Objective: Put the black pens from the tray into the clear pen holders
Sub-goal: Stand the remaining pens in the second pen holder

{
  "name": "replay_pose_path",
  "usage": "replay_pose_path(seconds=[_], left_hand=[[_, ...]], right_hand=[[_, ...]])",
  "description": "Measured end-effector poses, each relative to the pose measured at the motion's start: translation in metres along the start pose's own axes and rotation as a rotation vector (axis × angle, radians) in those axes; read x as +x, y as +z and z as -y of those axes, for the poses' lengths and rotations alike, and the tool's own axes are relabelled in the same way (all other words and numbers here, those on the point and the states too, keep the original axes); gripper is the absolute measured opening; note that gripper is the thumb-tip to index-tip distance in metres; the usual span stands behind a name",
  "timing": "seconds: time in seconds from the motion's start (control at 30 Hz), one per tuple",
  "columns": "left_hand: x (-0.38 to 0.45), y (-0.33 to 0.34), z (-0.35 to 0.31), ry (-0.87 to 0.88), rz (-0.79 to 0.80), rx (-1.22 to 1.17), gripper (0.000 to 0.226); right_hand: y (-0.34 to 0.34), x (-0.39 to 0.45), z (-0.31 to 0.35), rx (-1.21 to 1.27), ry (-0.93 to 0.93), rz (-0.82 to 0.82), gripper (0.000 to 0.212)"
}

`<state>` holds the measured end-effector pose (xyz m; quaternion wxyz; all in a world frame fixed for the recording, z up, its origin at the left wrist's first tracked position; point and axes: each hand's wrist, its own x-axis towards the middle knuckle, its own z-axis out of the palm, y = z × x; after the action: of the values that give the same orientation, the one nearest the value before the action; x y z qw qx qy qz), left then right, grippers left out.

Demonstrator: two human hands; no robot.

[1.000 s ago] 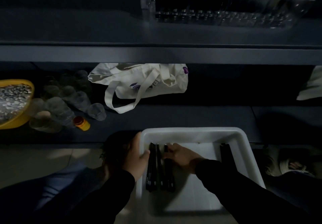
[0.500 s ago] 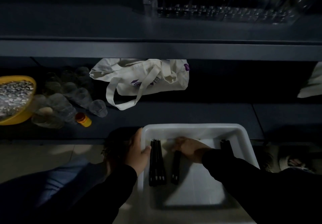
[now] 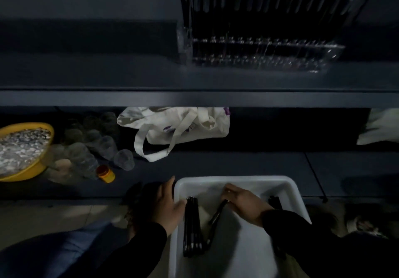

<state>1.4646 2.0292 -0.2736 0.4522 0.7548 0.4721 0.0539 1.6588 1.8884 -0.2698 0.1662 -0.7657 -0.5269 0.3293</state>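
Holding one black pen (image 3: 217,217) by its top end with my right hand (image 3: 244,204), fingers curled round it, tip angled down toward the bundle of black pens (image 3: 192,228) lying side by side at the left of the white tray (image 3: 287,188). My left hand (image 3: 169,206) rests on the tray's left rim, fingers relaxed, thumb just over the edge. A couple more pens (image 3: 275,202) sit by the right wall. Past the tray there's an orange-capped bottle (image 3: 105,173), some clear cups (image 3: 103,146), a yellow bowl (image 3: 32,169) and a tote bag (image 3: 183,126). Up on the shelf (image 3: 151,98), the clear pen holders (image 3: 259,55), a bit blurry.
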Motion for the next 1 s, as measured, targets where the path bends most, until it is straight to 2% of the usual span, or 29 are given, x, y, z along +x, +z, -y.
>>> replay_pose_path(seconds=[0.03, 0.13, 0.27, 0.33, 0.4, 0.5, 0.6, 0.73, 0.87, 1.0], left_hand=[[0.0, -0.005, -0.006, 0.01, -0.018, 0.004, 0.07], [-0.002, -0.022, -0.025, 0.096, -0.126, 0.034, 0.057], [-0.008, -0.04, -0.056, 0.262, -0.214, 0.024, 0.043], [-0.009, -0.048, -0.074, 0.383, -0.274, -0.006, 0.038], [-0.011, -0.059, -0.096, 0.472, -0.311, -0.024, 0.036], [-0.005, -0.078, -0.123, 0.61, -0.405, -0.027, 0.038], [0.003, -0.099, -0.152, 0.629, -0.473, -0.057, 0.036], [0.019, -0.126, -0.192, 0.594, -0.425, -0.117, 0.039], [0.045, -0.144, -0.222, 0.546, -0.397, -0.132, 0.056], [0.073, -0.151, -0.235, 0.524, -0.304, -0.164, 0.06]], right_hand=[[-0.009, -0.005, 0.001, -0.066, -0.067, -0.025, 0.027], [-0.037, -0.019, 0.014, -0.015, -0.123, -0.117, 0.017], [-0.072, -0.026, 0.043, 0.322, -0.086, -0.259, 0.033], [-0.095, -0.028, 0.061, 0.499, -0.087, -0.256, 0.023], [-0.117, -0.029, 0.077, 0.542, -0.116, -0.253, 0.014], [-0.149, -0.031, 0.1, 0.564, -0.145, -0.323, 0.027], [-0.184, -0.034, 0.124, 0.525, -0.173, -0.401, 0.028], [-0.237, -0.03, 0.158, 0.51, -0.258, -0.535, 0.01], [-0.276, -0.003, 0.179, 0.566, -0.285, -0.707, 0.017], [-0.298, 0.02, 0.193, 0.581, -0.338, -0.81, 0.005]])
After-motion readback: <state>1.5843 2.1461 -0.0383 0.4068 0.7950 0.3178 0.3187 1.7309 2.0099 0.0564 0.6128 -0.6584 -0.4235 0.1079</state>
